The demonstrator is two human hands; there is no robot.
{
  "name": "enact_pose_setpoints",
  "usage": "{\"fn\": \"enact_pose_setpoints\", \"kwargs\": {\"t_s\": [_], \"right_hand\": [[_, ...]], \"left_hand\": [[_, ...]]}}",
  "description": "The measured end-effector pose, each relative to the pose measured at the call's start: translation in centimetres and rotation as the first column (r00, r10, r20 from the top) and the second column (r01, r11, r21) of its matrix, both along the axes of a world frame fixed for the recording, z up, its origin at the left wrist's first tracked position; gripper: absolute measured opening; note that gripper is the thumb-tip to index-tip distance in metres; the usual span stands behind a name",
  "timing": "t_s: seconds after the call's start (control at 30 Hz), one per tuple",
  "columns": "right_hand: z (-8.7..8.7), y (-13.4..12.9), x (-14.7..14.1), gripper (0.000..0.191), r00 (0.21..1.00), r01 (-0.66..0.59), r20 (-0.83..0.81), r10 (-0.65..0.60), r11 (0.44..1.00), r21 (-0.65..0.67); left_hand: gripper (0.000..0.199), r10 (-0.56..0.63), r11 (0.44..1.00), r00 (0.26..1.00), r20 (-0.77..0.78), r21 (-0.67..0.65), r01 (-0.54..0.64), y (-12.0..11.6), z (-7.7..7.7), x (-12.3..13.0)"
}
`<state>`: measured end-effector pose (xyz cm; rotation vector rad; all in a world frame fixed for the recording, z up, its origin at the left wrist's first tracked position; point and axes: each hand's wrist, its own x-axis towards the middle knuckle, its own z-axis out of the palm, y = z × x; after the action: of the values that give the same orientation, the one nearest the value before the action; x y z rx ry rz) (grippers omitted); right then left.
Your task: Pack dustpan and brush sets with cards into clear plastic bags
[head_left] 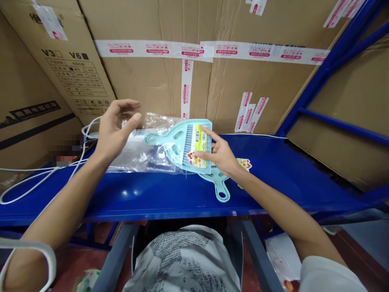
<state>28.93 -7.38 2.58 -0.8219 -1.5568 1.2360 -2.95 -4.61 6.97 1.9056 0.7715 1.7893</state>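
My right hand (pixel 223 156) grips the wide end of a light-teal dustpan (pixel 174 140), thumb and fingers on its labelled side. A brush with grey bristles (pixel 187 142) nests in the pan, and a yellow printed card (pixel 199 146) lies across both. The dustpan's looped handle points left. Below my right hand another teal dustpan set (pixel 221 188) lies on the blue table, its handle toward me and its pan partly hidden. My left hand (pixel 117 125) hovers over clear plastic bags (pixel 136 154), fingers curved and apart, with nothing in it.
The blue table (pixel 121 198) backs onto large taped cardboard boxes (pixel 146 81). White cables (pixel 45 174) loop across its left side. Another printed card (pixel 244 163) lies beyond my right wrist. A blue metal frame (pixel 328 69) rises at right.
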Motion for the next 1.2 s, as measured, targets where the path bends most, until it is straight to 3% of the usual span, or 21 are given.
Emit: {"fn": "enact_pose_setpoints", "kwargs": {"t_s": [0.07,0.13,0.2,0.3,0.4,0.57,0.7,0.8,1.03,1.13,1.2], "right_hand": [[0.2,0.7,0.7,0.129,0.998,0.056,-0.021,-0.056,0.998,0.039],[0.3,1.2,1.3,0.133,0.997,0.078,-0.033,-0.076,0.995,0.067],[0.3,1.4,1.5,0.135,0.997,0.075,-0.017,-0.073,0.994,0.08],[0.2,1.1,1.3,0.133,0.998,0.028,0.056,-0.033,0.996,0.084],[0.2,0.6,1.0,0.132,0.996,0.016,0.082,-0.024,0.995,0.098],[0.1,0.1,0.5,0.134,0.991,0.135,-0.011,-0.135,0.974,0.183],[0.1,-0.4,0.2,0.137,0.99,0.142,-0.013,-0.142,0.971,0.192],[0.4,-0.5,0.2,0.138,0.991,0.115,0.05,-0.127,0.975,0.189],[0.8,-0.3,0.8,0.129,0.994,0.059,0.077,-0.076,0.978,0.2],[0.7,-0.3,0.8,0.131,0.995,0.035,0.085,-0.052,0.981,0.191],[0.6,-0.3,0.7,0.13,0.993,0.041,0.102,-0.061,0.98,0.196]], "left_hand": [[0.033,-0.16,0.953,0.977,0.138,-0.238,0.19,1.0,-0.3,-0.1],[0.037,-0.302,0.82,0.93,0.207,-0.441,0.365,1.2,-0.7,0.4],[0.039,-0.386,0.718,0.891,0.241,-0.528,0.454,0.9,-1.0,1.3],[0.046,-0.432,0.656,0.856,0.283,-0.552,0.514,0.1,-1.1,2.1],[0.051,-0.429,0.635,0.84,0.333,-0.549,0.543,-0.1,-1.5,2.2],[0.033,-0.465,0.681,0.796,0.387,-0.418,0.601,-0.3,-2.8,2.9],[0.047,-0.558,0.609,0.752,0.351,-0.442,0.659,-0.9,-3.2,3.7],[0.044,-0.607,0.56,0.728,0.317,-0.48,0.676,-0.8,-3.1,3.4],[0.021,-0.541,0.572,0.743,0.394,-0.475,0.669,-0.6,-2.9,2.7],[0.028,-0.574,0.528,0.718,0.394,-0.491,0.693,-0.9,-3.0,3.4],[0.034,-0.578,0.527,0.721,0.383,-0.499,0.688,-1.0,-3.1,3.7]]}}
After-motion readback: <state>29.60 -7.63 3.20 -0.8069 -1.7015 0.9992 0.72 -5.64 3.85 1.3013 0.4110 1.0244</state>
